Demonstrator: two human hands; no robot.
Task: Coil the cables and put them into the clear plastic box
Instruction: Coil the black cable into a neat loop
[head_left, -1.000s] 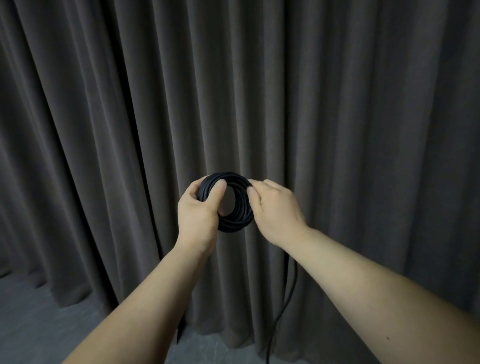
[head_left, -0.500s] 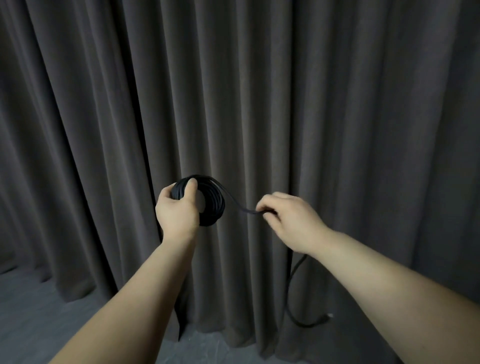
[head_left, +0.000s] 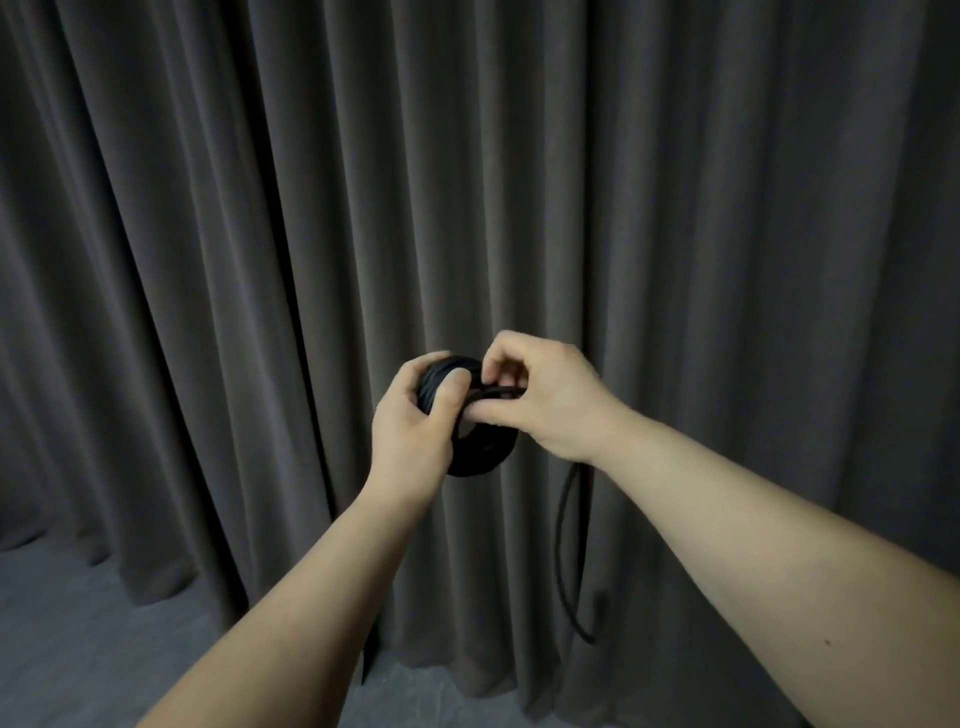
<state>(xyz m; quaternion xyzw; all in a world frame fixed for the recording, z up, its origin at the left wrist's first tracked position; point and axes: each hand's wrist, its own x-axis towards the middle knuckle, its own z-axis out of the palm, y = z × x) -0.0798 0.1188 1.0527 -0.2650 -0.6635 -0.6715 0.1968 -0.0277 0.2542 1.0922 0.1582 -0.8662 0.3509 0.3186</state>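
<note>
A black cable wound into a round coil (head_left: 480, 452) is held up at chest height in front of a curtain. My left hand (head_left: 415, 426) grips the coil's left side, thumb pressed across the loops. My right hand (head_left: 540, 400) pinches the cable strand at the coil's upper right, fingers curled over it. The loose tail of the cable (head_left: 566, 540) hangs down below my right wrist and curves toward the floor. The clear plastic box is out of view.
A dark grey pleated curtain (head_left: 260, 260) fills the whole background and reaches the floor. A strip of grey floor (head_left: 78, 649) shows at the lower left.
My right hand, which had drawn a strand out to the right, has come back to the coil. Both hands have shifted right, and the hanging tail is shorter.
</note>
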